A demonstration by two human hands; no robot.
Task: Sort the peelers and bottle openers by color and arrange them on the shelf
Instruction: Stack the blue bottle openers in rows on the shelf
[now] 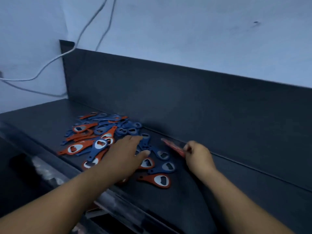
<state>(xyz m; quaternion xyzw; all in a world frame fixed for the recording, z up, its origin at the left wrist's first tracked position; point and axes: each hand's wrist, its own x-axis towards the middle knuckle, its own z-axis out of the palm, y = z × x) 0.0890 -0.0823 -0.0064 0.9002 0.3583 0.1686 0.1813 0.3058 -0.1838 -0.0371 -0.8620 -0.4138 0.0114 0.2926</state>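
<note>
A mixed pile of orange and blue bottle openers point(99, 132) lies on the dark shelf point(194, 191), spreading from the left toward the middle. My left hand point(125, 152) lies flat over the pile's right side with fingers stretched out, touching blue openers. My right hand point(197, 154) pinches a blurred orange opener point(172, 145) that points up and left, close to the shelf's back panel. A single orange opener point(157, 180) and a blue opener point(164, 168) lie between my two hands near the front.
A dark back panel point(185, 102) rises behind the shelf. White cables point(55, 58) hang down the pale wall at the left. Below the shelf's front edge, a lower level holds blurred clear packaging point(45, 169).
</note>
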